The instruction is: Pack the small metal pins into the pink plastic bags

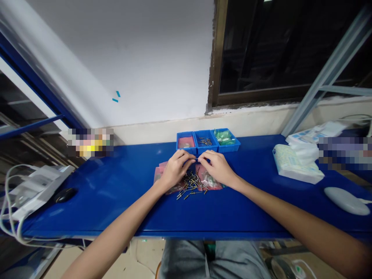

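My left hand and my right hand are raised close together above the blue table. Between their fingertips they pinch the two ends of one small thin metal piece. Below them lies a loose pile of metal pins, dark and brass coloured. Pink plastic bags lie on both sides of the pile; the right bag is partly under my right hand.
Behind my hands stand three joined blue bins: a left bin with a pink bag, a middle one with pins, a right one with green bags. Tissue pack and white mouse at right; black mouse and cables at left.
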`<state>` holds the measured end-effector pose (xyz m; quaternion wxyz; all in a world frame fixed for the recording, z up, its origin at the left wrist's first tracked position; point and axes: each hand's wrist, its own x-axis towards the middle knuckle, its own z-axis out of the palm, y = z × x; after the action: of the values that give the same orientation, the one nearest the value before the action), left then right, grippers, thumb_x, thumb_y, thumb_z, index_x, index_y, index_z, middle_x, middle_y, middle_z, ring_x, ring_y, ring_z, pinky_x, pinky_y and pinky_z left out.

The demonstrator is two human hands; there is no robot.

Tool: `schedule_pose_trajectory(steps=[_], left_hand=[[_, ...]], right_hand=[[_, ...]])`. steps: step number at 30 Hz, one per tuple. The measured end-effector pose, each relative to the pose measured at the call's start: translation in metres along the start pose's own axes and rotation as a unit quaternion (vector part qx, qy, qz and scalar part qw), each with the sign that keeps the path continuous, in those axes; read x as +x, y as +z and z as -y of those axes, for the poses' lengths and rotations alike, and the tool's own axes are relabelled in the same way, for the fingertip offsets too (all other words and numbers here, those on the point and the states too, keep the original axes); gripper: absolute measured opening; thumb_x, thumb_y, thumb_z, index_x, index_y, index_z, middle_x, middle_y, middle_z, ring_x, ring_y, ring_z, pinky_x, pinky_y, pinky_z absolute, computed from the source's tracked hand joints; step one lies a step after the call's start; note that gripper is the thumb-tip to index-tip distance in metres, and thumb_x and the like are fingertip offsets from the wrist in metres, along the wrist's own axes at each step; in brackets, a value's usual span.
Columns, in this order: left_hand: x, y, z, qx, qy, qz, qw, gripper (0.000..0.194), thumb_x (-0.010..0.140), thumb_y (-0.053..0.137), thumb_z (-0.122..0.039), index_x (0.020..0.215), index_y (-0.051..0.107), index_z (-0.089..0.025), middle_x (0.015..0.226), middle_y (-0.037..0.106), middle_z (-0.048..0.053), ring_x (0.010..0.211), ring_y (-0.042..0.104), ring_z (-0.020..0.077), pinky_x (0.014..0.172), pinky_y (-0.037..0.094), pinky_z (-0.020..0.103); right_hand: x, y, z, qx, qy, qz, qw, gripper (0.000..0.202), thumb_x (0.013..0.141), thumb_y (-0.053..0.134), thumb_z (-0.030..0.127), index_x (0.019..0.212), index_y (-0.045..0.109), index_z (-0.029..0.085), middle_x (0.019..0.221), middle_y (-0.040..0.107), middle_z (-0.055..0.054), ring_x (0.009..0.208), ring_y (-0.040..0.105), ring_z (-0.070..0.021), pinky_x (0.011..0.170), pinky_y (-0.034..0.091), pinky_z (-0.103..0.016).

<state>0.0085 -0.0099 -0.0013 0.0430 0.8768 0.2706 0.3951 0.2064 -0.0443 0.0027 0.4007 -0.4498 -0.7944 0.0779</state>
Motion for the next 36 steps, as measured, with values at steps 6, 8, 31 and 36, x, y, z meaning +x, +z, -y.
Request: schedule_pose_trajectory(steps=[6, 8, 31, 36], left_hand=[[-0.0003, -0.0002, -0.0004, -0.021, 0.012, -0.019, 1.000, 0.019, 0.100, 0.051, -0.023, 0.112, 0.064, -0.017, 0.099, 0.067, 0.007, 0.094, 0.060, 0.0180, 0.085, 0.050, 0.034], [-0.0013, 0.0002, 0.0015, -0.027, 0.025, -0.007, 0.999, 0.020, 0.101, 0.048, -0.022, 0.111, 0.065, -0.017, 0.101, 0.067, 0.007, 0.096, 0.060, 0.0176, 0.086, 0.050, 0.033], [0.0019, -0.0018, -0.0038, -0.065, -0.049, -0.018, 0.997, 0.010, 0.094, 0.062, -0.026, 0.096, 0.068, -0.018, 0.088, 0.074, 0.001, 0.075, 0.068, 0.0128, 0.069, 0.051, 0.025], [0.0029, -0.0036, -0.0047, -0.063, -0.070, -0.011, 0.995, 0.016, 0.097, 0.056, -0.024, 0.094, 0.070, -0.018, 0.085, 0.074, 0.001, 0.071, 0.067, 0.0120, 0.067, 0.050, 0.024]], right_hand=[[-0.0021, 0.0077, -0.0011, 0.059, 0.001, 0.061, 0.996, 0.023, 0.094, 0.047, 0.012, 0.078, 0.063, 0.018, 0.080, 0.068, -0.001, 0.076, 0.061, -0.0149, 0.073, 0.041, -0.026], [-0.0033, 0.0092, 0.0021, 0.072, 0.014, 0.061, 0.995, 0.022, 0.092, 0.048, 0.010, 0.077, 0.063, 0.018, 0.079, 0.069, -0.001, 0.075, 0.062, -0.0145, 0.071, 0.042, -0.025], [-0.0037, 0.0088, -0.0001, 0.098, 0.045, 0.028, 0.994, 0.009, 0.093, 0.056, 0.019, 0.093, 0.065, 0.019, 0.086, 0.071, -0.001, 0.080, 0.065, -0.0154, 0.074, 0.044, -0.026], [-0.0037, 0.0071, -0.0004, 0.063, 0.025, 0.026, 0.997, 0.012, 0.094, 0.055, 0.019, 0.089, 0.066, 0.019, 0.083, 0.069, 0.000, 0.079, 0.063, -0.0155, 0.074, 0.042, -0.027]])
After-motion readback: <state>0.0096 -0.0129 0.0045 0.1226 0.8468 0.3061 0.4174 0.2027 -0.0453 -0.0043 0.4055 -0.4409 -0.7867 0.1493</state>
